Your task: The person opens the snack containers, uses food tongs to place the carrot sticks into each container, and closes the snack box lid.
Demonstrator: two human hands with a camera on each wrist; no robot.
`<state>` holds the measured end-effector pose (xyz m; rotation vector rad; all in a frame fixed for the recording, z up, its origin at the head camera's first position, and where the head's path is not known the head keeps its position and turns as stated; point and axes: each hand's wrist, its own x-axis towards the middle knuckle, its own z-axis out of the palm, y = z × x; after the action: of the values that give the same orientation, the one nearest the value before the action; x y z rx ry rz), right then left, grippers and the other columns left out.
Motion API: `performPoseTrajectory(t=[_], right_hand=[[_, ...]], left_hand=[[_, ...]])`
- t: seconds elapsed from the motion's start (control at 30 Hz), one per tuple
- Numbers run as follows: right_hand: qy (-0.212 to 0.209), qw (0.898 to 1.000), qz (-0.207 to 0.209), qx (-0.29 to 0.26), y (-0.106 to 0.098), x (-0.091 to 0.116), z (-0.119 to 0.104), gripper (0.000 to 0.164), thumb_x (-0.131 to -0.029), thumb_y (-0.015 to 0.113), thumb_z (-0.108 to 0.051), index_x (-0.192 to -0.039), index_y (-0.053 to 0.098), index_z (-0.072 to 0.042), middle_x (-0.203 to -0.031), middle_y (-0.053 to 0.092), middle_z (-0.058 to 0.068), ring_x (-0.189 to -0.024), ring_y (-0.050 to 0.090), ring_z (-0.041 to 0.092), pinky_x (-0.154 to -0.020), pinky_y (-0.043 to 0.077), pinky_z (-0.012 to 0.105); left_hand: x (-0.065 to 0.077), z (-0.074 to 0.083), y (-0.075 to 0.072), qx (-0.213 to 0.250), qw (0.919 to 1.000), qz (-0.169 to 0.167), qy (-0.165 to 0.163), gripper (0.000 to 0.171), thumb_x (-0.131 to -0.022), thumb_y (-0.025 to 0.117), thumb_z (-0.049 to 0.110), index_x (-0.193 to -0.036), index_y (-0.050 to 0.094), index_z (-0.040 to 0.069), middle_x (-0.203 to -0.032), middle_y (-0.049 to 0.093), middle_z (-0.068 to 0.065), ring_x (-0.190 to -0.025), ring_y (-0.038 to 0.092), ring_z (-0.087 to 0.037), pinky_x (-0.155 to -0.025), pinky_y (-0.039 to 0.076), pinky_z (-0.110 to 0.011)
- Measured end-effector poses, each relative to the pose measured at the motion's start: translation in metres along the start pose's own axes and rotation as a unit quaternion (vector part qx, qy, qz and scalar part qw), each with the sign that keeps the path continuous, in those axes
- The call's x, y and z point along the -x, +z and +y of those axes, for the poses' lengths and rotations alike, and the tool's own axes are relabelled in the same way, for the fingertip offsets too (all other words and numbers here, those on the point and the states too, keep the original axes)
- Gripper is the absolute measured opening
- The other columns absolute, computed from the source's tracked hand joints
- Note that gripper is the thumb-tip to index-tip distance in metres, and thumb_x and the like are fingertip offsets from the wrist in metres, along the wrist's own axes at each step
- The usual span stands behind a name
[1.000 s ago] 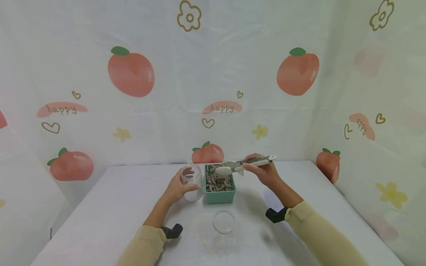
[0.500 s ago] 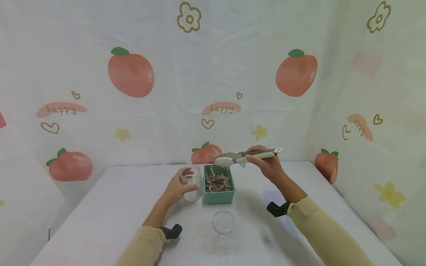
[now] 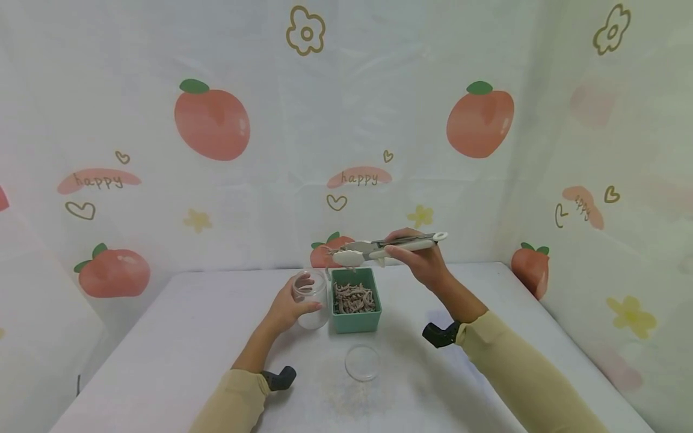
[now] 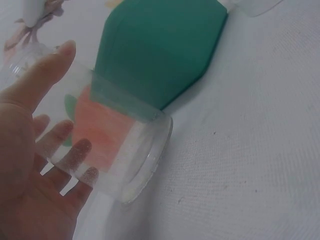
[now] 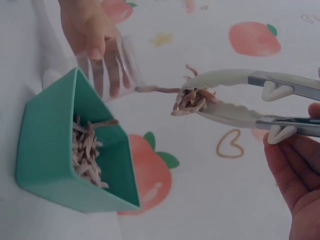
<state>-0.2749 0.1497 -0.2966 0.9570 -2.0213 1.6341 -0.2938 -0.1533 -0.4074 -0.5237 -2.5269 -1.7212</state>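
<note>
My left hand holds a clear, wide-mouthed jar, thumb on one side and fingers round the other. The jar stands upright just left of a green box. Thin, wrinkled, brownish strips lie in the box's near part. My right hand grips a pair of white-and-grey kitchen tongs above the box. A clump of the same strips is pinched between the tong tips, with one long strip sticking out toward the jar in the right wrist view.
A round clear lid lies on the white tabletop in front of the box. Behind the table hangs a white curtain printed with peaches. Black wrist mounts sit on both forearms.
The tongs have risen out of the box with a clump of strips, then moved left toward the jar's mouth. The left hand and jar have stayed in place.
</note>
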Motion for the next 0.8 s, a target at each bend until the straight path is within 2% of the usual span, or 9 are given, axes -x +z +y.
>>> performPoseTrajectory(t=[0.13,0.23,0.37,0.53,0.8], right_hand=[[-0.004,0.999,-0.004,-0.032,0.007,-0.006,-0.004,0.015,-0.086,0.060,0.016,-0.100,0.059,0.021,-0.091,0.062,0.032,-0.076,0.059,0.011,-0.068,0.050,0.024],[-0.024,0.999,-0.006,-0.045,0.010,-0.011,0.007,0.014,-0.085,0.062,0.014,-0.099,0.061,0.018,-0.090,0.063,0.029,-0.077,0.060,0.013,-0.069,0.050,0.025],[-0.043,0.999,-0.003,-0.031,0.011,-0.016,0.021,0.014,-0.085,0.065,0.009,-0.098,0.064,0.012,-0.089,0.067,0.021,-0.079,0.062,0.016,-0.070,0.051,0.027],[-0.038,0.999,0.000,-0.025,0.015,-0.018,0.017,0.013,-0.085,0.066,0.009,-0.098,0.064,0.012,-0.088,0.067,0.018,-0.078,0.060,0.015,-0.070,0.051,0.026],[-0.042,0.996,-0.028,-0.067,0.030,-0.022,0.021,0.014,-0.084,0.064,0.011,-0.098,0.063,0.014,-0.088,0.066,0.018,-0.074,0.058,0.015,-0.064,0.049,0.025]], left_hand=[[0.001,0.001,0.000,-0.004,1.0000,0.002,0.004,0.074,-0.082,0.077,0.006,-0.143,0.036,-0.006,-0.138,0.048,-0.027,-0.130,0.040,-0.044,-0.108,0.032,-0.053],[-0.007,-0.017,0.002,-0.005,0.9999,0.009,0.006,0.075,-0.081,0.078,0.008,-0.143,0.037,-0.003,-0.137,0.050,-0.025,-0.130,0.041,-0.042,-0.107,0.033,-0.053],[-0.019,-0.042,0.004,-0.010,0.9997,0.023,0.003,0.077,-0.079,0.082,0.013,-0.142,0.040,0.004,-0.136,0.053,-0.017,-0.129,0.045,-0.037,-0.107,0.034,-0.052],[-0.018,-0.041,0.004,-0.012,0.9996,0.025,0.006,0.078,-0.077,0.083,0.017,-0.142,0.041,0.006,-0.135,0.054,-0.015,-0.128,0.046,-0.036,-0.106,0.035,-0.052],[-0.019,-0.042,0.003,-0.015,0.9995,0.027,-0.006,0.078,-0.077,0.083,0.019,-0.141,0.041,0.007,-0.135,0.055,-0.013,-0.129,0.045,-0.033,-0.107,0.035,-0.050]])
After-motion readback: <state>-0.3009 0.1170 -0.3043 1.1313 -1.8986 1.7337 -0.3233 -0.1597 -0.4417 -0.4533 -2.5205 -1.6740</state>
